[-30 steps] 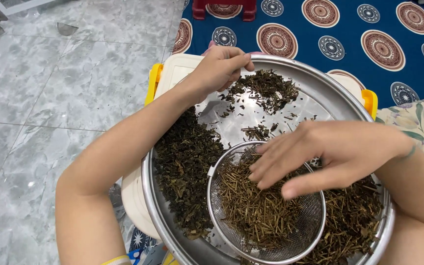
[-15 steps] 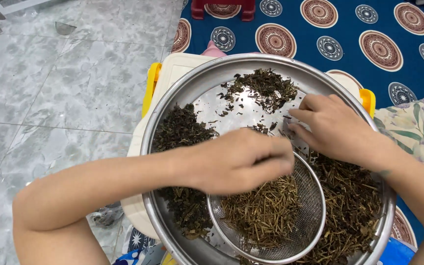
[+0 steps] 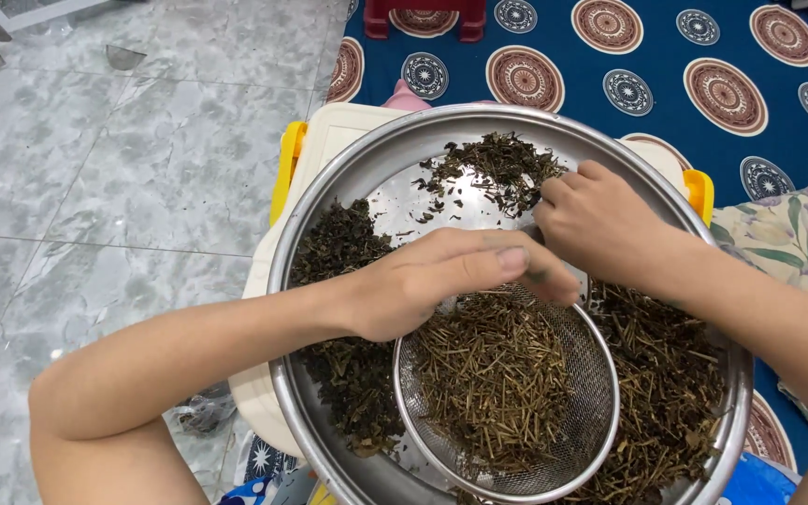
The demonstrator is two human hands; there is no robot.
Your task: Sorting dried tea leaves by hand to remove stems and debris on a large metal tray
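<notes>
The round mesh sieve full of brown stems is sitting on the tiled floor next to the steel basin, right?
Not quite. The head view shows the mesh sieve of brown stems sitting inside the steel basin, not on the tiled floor.

Sieve (image 3: 516, 421) inside basin (image 3: 329, 201); stems (image 3: 497, 374) in sieve; leaf piles (image 3: 339, 252) left; basin on box (image 3: 339, 136).

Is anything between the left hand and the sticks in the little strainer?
Nothing visible. The left hand hovers over the strainer, and the dried stems lie uncovered just beneath its fingers. The right hand is off beside it.
</notes>
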